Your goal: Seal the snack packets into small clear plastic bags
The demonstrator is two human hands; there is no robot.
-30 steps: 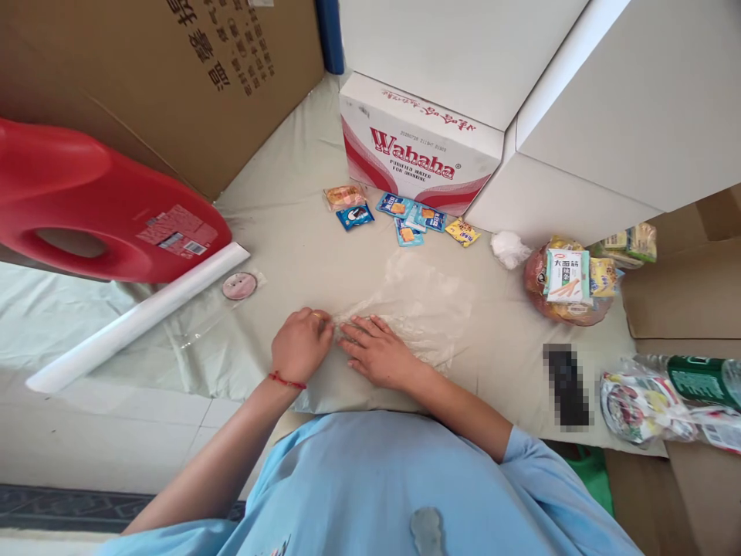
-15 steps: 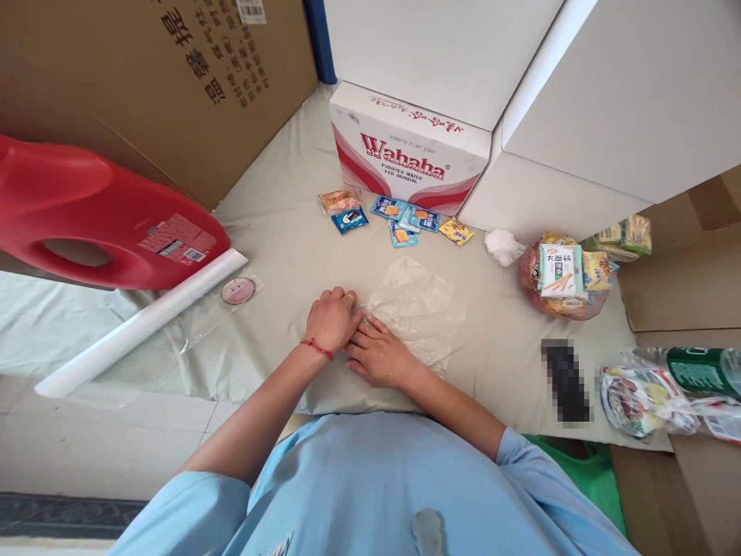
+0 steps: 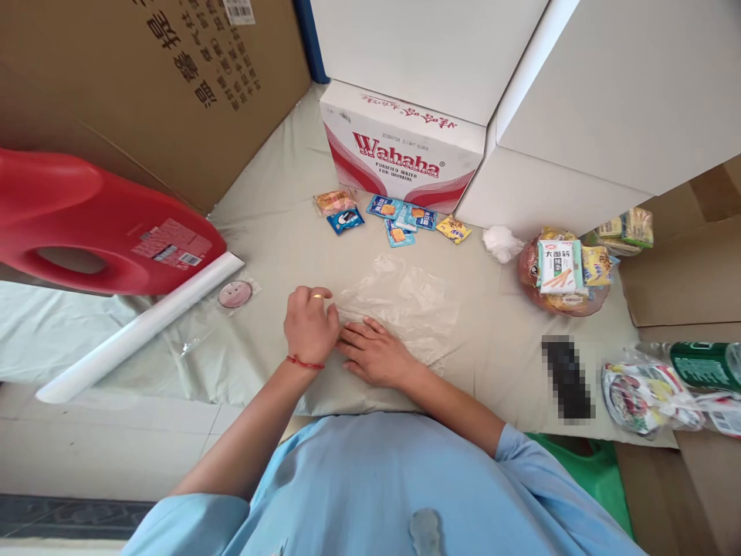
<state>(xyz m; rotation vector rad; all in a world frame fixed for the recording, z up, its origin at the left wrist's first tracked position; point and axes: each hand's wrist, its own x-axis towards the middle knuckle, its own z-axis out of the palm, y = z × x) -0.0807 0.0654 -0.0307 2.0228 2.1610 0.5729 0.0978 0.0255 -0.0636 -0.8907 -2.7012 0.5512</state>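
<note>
A clear plastic bag point(image 3: 408, 297) lies flat on the pale cloth point(image 3: 278, 224) in front of me. My left hand point(image 3: 309, 324), with a red string at the wrist and a ring, is curled in a fist that pinches the bag's near left edge. Beside it, my right hand point(image 3: 373, 351) lies flat with its fingers stretched out, pressing down on the bag's near edge. The two hands touch each other.
Several small snack packets point(image 3: 394, 216) lie before a Wahaha carton point(image 3: 405, 154). A red jug point(image 3: 93, 224), a white roll point(image 3: 139, 328) and a round disc point(image 3: 235, 293) are left. A red bag of snacks point(image 3: 564, 274), a dark blurred object point(image 3: 567, 378) and a green bottle point(image 3: 703, 363) are right.
My left hand slid right against the right hand, then drew back left a little along the bag's edge. The right hand stayed flat on the bag.
</note>
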